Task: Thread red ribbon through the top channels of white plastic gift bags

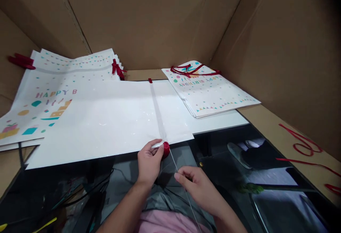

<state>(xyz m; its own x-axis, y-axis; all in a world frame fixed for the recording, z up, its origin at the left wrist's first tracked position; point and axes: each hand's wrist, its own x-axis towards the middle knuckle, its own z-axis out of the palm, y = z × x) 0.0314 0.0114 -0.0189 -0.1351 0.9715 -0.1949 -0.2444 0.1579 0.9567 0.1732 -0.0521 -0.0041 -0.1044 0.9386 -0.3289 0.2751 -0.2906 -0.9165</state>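
Note:
A large white paper sheet (pixel 106 119), a flat bag blank, lies on the table with a folded seam running toward me. My left hand (pixel 149 162) pinches the sheet's near edge at the seam, beside a small red ribbon end (pixel 166 149). Just to the right and closer to me, my right hand (pixel 198 187) is closed on a thin rod or wire (pixel 179 174) that leads up to the red ribbon end.
A stack of printed "Happy Birthday" bags (pixel 45 98) lies at left, and a smaller stack with red ribbon handles (pixel 210 91) at right. Loose red ribbons (pixel 303 147) lie far right. Cardboard walls (pixel 165 20) enclose the table. The near table part is dark glass (pixel 266 176).

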